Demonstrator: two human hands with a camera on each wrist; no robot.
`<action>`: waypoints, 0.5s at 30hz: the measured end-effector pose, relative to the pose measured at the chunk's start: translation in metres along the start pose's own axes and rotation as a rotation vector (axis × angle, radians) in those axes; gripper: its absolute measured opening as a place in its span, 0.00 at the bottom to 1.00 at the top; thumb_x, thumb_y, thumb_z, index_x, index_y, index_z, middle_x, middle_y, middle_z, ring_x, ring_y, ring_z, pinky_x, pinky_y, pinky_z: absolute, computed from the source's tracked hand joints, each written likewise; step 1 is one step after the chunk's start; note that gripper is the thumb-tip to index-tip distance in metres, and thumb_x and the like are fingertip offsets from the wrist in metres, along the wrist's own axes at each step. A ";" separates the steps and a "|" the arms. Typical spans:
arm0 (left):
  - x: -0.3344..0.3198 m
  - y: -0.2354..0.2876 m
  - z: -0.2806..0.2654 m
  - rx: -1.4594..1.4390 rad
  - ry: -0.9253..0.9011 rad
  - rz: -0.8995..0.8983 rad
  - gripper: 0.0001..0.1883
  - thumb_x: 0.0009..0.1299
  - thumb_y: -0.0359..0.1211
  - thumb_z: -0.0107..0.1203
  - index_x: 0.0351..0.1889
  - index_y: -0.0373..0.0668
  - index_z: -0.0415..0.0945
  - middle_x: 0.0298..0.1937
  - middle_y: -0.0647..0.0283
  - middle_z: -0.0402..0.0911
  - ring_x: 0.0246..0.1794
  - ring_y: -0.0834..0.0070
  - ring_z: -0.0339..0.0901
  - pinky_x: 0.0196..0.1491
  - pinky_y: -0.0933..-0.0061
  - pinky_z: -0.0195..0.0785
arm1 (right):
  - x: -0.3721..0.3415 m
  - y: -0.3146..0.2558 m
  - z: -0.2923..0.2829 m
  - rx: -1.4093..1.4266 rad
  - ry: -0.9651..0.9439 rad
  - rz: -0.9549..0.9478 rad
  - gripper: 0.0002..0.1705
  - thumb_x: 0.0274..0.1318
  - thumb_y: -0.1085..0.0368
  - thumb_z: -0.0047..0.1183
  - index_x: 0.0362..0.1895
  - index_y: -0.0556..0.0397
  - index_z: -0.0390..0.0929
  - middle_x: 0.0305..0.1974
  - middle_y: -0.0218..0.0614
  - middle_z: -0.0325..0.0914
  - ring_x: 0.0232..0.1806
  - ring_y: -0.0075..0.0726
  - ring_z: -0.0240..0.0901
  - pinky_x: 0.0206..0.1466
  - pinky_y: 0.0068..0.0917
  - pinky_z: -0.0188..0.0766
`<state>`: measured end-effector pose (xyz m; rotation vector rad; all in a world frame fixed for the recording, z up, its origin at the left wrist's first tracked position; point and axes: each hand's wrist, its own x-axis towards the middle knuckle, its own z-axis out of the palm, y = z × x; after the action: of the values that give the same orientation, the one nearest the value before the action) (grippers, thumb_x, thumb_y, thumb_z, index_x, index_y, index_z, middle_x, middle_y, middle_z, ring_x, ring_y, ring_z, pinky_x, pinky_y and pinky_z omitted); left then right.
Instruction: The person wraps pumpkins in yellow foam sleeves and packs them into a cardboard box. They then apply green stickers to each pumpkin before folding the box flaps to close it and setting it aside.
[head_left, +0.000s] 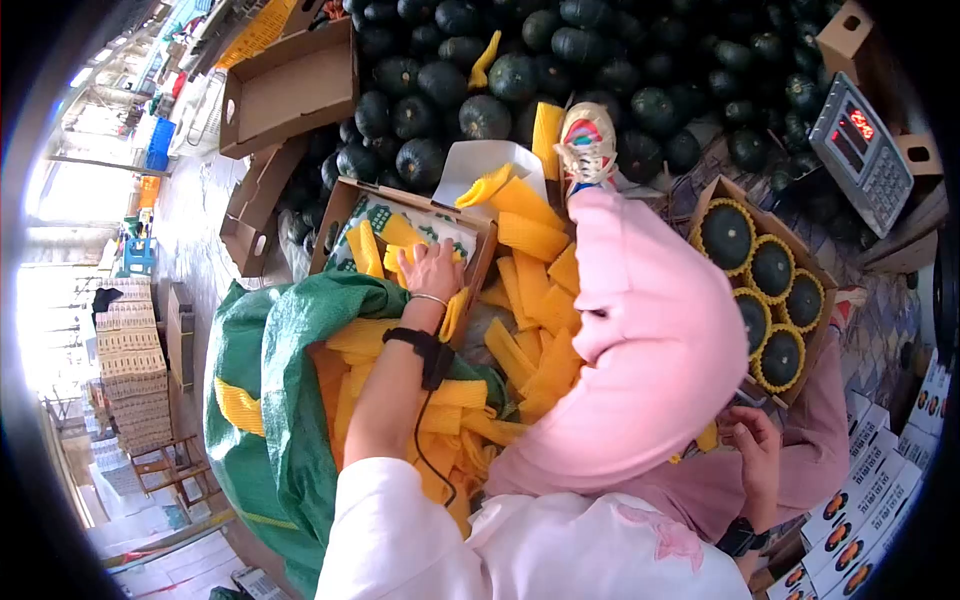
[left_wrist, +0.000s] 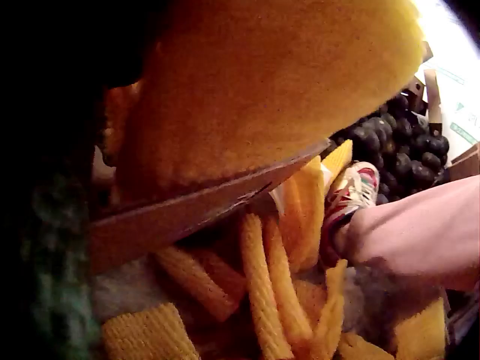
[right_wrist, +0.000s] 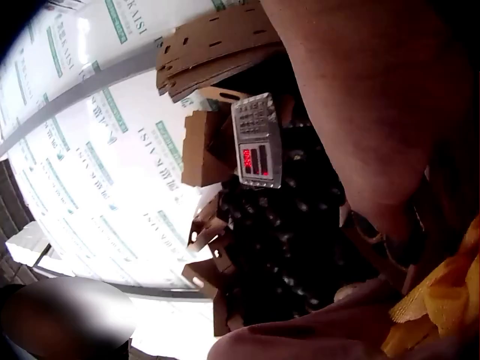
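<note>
In the head view my left hand (head_left: 432,272) reaches into a cardboard box (head_left: 484,240) lined with green-and-white printed sheet (head_left: 455,236). Its fingers lie over yellow foam net sleeves (head_left: 398,232); I cannot tell whether they grip one. A large foam sleeve (left_wrist: 277,82) fills the top of the left wrist view, above the box wall (left_wrist: 202,214). My right hand (head_left: 755,445) hangs loosely curled beside the pink trouser leg (head_left: 650,330), holding nothing visible. Yellow netting (left_wrist: 262,292) lies loose outside the box, and more (right_wrist: 442,300) shows beside the right hand.
A green woven sack (head_left: 290,370) spills foam sleeves at the left. Dark green squashes (head_left: 485,118) heap at the back. Another box (head_left: 815,262) holds several squashes in yellow netting. Behind it stands a digital scale (head_left: 860,150). An empty carton (head_left: 290,90) sits at back left.
</note>
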<state>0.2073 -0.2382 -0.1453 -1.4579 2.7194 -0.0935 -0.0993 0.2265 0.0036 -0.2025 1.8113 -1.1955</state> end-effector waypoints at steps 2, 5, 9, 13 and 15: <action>0.002 -0.005 -0.034 0.071 -0.529 -0.151 0.22 0.67 0.51 0.49 0.42 0.45 0.82 0.38 0.49 0.83 0.52 0.56 0.77 0.65 0.50 0.49 | 0.012 0.009 0.009 -0.044 -0.005 0.023 0.12 0.61 0.68 0.50 0.48 0.58 0.75 0.42 0.32 0.78 0.41 0.24 0.74 0.44 0.23 0.71; -0.020 -0.050 -0.024 -0.068 -0.996 -0.044 0.28 0.70 0.57 0.43 0.44 0.43 0.82 0.44 0.45 0.81 0.48 0.50 0.77 0.50 0.58 0.69 | 0.028 0.011 0.021 -0.101 -0.050 -0.018 0.12 0.58 0.71 0.51 0.47 0.61 0.75 0.39 0.31 0.79 0.40 0.25 0.73 0.45 0.24 0.70; -0.034 -0.049 -0.010 -0.121 -0.802 -0.094 0.25 0.67 0.52 0.51 0.44 0.38 0.79 0.43 0.44 0.79 0.48 0.51 0.77 0.52 0.59 0.69 | 0.052 0.015 0.032 -0.359 -0.082 -0.158 0.15 0.55 0.73 0.51 0.47 0.64 0.74 0.39 0.33 0.80 0.40 0.27 0.73 0.46 0.25 0.69; -0.003 0.009 -0.013 -0.025 -0.370 -0.204 0.30 0.59 0.47 0.62 0.52 0.36 0.71 0.54 0.48 0.71 0.56 0.52 0.69 0.58 0.54 0.63 | 0.050 -0.003 0.037 -0.507 -0.075 -0.222 0.14 0.57 0.73 0.50 0.48 0.63 0.74 0.38 0.37 0.80 0.39 0.26 0.72 0.46 0.26 0.69; 0.007 0.025 -0.010 0.097 -0.309 -0.183 0.36 0.56 0.46 0.66 0.57 0.37 0.65 0.60 0.49 0.64 0.61 0.52 0.64 0.60 0.48 0.59 | 0.043 -0.016 0.039 -0.493 -0.069 -0.221 0.14 0.59 0.72 0.49 0.49 0.63 0.73 0.36 0.38 0.79 0.39 0.26 0.71 0.45 0.26 0.69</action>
<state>0.1820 -0.2298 -0.1378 -1.5444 2.3057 -0.0053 -0.0990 0.1685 -0.0137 -0.7319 2.0344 -0.8533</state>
